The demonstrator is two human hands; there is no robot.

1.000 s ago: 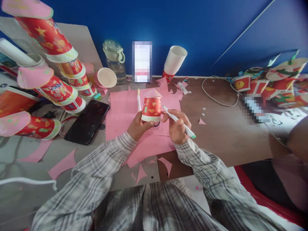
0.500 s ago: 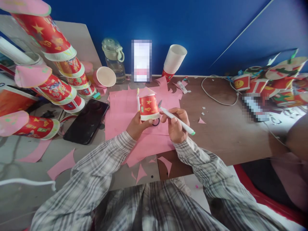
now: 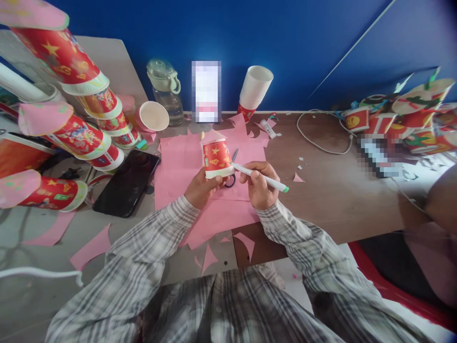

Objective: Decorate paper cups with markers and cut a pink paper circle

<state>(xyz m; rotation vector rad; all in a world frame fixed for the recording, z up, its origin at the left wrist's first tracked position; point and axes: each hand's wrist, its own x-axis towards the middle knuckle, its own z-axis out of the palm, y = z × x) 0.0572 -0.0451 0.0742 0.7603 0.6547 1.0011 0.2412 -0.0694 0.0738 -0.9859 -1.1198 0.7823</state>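
Observation:
My left hand [image 3: 203, 189] grips a red paper cup [image 3: 217, 157] by its white rim, held upside down. A pink paper cone [image 3: 213, 136] sits on top of the cup. My right hand [image 3: 262, 185] holds a white marker [image 3: 267, 180] with a green end, its tip at the right side of the cup. Below the hands lie pink paper sheets [image 3: 174, 176]. Scissors [image 3: 231, 180] rest on the sheets, partly hidden behind the cup.
Several stacked cups with pink cones [image 3: 85, 136] stand on the left beside a black phone [image 3: 126, 183]. Behind are a water bottle [image 3: 166, 97], a lit pixelated screen [image 3: 206, 90] and a cup stack [image 3: 255, 90]. A glue stick [image 3: 267, 128] and decorated cups [image 3: 410, 119] lie right.
The marker's tip has come closer to the cup and now meets its right side. The marker lies flatter. The whole view has shifted slightly.

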